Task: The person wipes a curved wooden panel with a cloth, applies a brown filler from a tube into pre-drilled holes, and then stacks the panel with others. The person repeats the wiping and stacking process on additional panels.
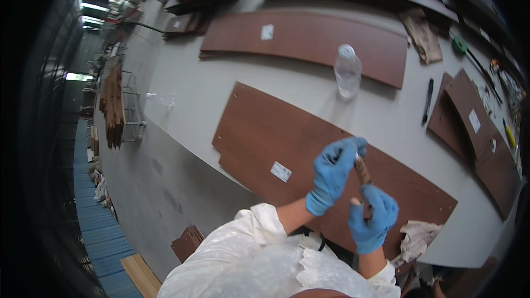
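My left hand [331, 174], in a blue glove, pinches the upper end of a short brown stick [362, 171]. At the stick's lower end, the fingers of my right hand [374, 218] close on it, also in a blue glove; the thumb tip appears bare. What kind of stick it is, I cannot make out. Both hands are above a long reddish-brown wooden panel [265, 132] with small holes near its edges. A white label [280, 171] is stuck on the panel, left of my left hand.
Beyond the panel, a clear plastic bottle [348, 74] stands beside stacked brown boards [309, 36]. A black pen [428, 101] and more boards [469, 121] lie to the right. A crumpled cloth [419, 240] sits at the near right corner. Another clear bottle [161, 99] is at left.
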Demonstrator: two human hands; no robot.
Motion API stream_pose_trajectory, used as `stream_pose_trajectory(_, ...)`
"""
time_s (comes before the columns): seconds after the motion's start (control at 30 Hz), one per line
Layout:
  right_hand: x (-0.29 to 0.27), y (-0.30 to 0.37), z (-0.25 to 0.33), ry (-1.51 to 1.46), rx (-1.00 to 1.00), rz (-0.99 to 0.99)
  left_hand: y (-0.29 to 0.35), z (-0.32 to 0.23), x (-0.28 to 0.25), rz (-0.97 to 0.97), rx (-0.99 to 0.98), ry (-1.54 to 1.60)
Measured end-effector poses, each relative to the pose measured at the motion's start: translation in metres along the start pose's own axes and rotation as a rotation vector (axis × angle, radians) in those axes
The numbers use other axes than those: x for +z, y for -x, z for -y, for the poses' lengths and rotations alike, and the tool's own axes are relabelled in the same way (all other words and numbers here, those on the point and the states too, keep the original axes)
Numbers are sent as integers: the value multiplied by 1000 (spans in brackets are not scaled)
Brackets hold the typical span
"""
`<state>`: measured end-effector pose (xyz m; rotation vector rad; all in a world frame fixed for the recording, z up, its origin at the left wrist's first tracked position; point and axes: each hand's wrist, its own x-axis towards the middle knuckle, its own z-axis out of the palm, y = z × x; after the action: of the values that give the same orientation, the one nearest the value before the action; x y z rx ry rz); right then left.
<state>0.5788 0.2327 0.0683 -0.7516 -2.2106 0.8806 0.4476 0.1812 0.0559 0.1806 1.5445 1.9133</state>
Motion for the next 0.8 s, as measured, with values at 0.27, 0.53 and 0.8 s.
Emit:
stream_pose_trajectory(0.27,24,37,-6,-257,443,-62,16,7,11,51,517,-291)
stream_pose_trajectory(0.53,31,32,-22,-1308,850,-297,27,7,11,298,465,-361)
stream_pose_trajectory(0.8,11,18,-39,-1152,825,-345,17,14,-10,409,512,-563)
